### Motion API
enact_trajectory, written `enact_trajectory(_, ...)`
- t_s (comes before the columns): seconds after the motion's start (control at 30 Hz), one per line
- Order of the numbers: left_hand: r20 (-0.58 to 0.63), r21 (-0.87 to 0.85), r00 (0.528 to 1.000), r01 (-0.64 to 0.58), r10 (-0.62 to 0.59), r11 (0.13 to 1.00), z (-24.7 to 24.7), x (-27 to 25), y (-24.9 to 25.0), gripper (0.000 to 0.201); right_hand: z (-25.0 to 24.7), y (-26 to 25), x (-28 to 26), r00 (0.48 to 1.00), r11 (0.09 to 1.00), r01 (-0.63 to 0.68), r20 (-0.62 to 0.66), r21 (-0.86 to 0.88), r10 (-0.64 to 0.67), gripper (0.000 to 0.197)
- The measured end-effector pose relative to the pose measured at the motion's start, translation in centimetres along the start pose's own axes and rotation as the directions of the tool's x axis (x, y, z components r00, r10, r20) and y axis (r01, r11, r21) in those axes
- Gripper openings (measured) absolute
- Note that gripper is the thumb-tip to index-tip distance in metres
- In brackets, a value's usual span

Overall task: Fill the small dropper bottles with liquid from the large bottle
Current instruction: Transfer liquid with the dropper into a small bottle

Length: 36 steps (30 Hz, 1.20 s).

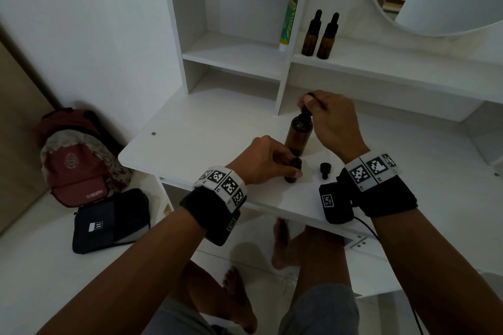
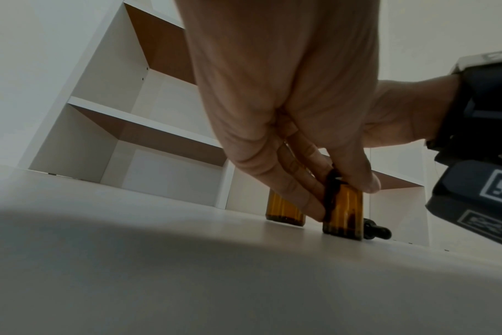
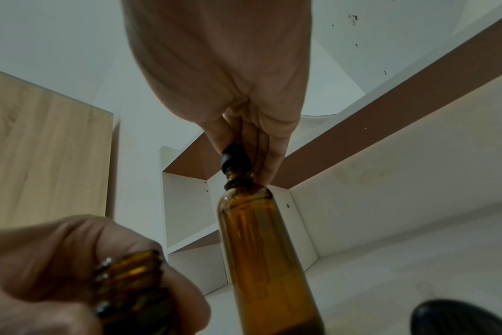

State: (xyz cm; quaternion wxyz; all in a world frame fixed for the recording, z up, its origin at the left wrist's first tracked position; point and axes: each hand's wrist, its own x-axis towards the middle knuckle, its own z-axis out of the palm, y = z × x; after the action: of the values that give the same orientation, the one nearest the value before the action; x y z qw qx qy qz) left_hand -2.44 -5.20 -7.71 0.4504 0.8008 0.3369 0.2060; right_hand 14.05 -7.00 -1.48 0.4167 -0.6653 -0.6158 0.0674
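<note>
From the head view, the left hand (image 1: 268,162) grips an uncapped small dropper bottle (image 1: 293,170) upright on the white desk (image 1: 206,139), a loose cap (image 1: 324,170) beside it. The left wrist view shows its fingers (image 2: 298,195) pinching amber glass. In the right wrist view, the right hand (image 3: 244,90) pinches the dropper top (image 3: 234,158) at the large bottle (image 3: 261,249) neck.

Amber large bottle (image 1: 298,134); black dropper cap (image 1: 324,169); white desk (image 1: 206,139).

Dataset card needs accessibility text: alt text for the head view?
Left hand grips an open small dropper bottle on a white desk while right hand pinches the dropper atop the large amber bottle.
</note>
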Motion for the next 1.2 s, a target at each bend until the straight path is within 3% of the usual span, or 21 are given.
enact_trajectory(0.13, 0.005, -0.009, 1.000, 0.013, -0.013, 1.000, 0.0, 0.0, 0.0, 0.031, -0.9, -0.6, 0.4, 0.998, 0.998, 0.016, -0.070, 0.054, -0.012, 0.032)
enact_trajectory(0.4, 0.006, -0.016, 1.000, 0.023, -0.022, 1.000, -0.1, 0.0, 0.1, 0.030, -5.1, -3.0, 0.5, 0.967, 0.942, 0.099, -0.255, 0.320, -0.015, 0.026)
enact_trajectory(0.7, -0.003, -0.002, 1.000, 0.025, -0.025, 1.000, 0.0, -0.1, 0.1, 0.030, -4.8, -2.6, -3.4, 0.998, 0.943, 0.037, -0.054, 0.331, -0.020, 0.019)
enact_trajectory(1.07, -0.007, -0.007, 1.000, 0.014, -0.014, 1.000, 0.0, -0.1, 0.2, 0.027, -3.0, -1.9, -4.5, 1.000, 0.946, -0.014, -0.022, 0.323, 0.022, 0.019)
enact_trajectory(1.2, -0.006, 0.002, 1.000, 0.009, -0.009, 1.000, 0.0, -0.2, 0.3, 0.027, -2.9, -2.2, -4.6, 0.999, 0.953, 0.022, -0.051, 0.302, -0.007, 0.018)
